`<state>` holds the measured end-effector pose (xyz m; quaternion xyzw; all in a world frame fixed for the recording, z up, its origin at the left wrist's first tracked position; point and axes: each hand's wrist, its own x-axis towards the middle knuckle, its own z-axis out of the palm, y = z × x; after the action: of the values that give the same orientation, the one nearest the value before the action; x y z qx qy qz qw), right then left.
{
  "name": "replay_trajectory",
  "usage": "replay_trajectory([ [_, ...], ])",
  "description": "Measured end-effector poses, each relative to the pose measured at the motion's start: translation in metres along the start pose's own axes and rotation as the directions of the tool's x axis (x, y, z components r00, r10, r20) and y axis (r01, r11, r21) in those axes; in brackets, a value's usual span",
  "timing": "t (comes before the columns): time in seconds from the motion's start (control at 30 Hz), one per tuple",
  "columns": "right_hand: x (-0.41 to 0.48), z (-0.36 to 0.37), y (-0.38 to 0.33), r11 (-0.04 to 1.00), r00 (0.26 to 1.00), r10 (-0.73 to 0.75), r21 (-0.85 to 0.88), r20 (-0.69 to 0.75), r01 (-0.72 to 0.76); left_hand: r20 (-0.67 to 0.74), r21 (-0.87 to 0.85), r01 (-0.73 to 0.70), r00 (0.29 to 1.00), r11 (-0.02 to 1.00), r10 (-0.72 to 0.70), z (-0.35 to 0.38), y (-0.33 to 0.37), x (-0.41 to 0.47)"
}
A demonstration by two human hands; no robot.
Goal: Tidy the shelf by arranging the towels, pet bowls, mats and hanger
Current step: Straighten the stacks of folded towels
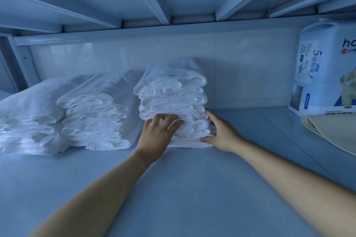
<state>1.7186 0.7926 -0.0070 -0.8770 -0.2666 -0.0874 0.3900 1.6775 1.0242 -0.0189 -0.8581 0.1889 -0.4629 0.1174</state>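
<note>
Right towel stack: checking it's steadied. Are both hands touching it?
Touching. Head view: left hand presses the front of the right towel stack, right hand lies against its side.

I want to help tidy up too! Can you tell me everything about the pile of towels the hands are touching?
The pile of towels is white and looks soft and ribbed. Many folded towels are stacked up with their rounded folds facing the front. It stands on the shelf and is taller than the two other piles to its left. The left hand presses on its front, and the right hand rests against its right side.
</note>
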Motion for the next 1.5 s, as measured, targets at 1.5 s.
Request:
replay_trajectory([
  [1.5,-0.020,0.038,-0.041,0.924,0.983,-0.177,-0.337,0.041,0.180,0.197,-0.070,0.217,0.960,0.974,-0.199,-0.034,-0.032,-0.040],
])
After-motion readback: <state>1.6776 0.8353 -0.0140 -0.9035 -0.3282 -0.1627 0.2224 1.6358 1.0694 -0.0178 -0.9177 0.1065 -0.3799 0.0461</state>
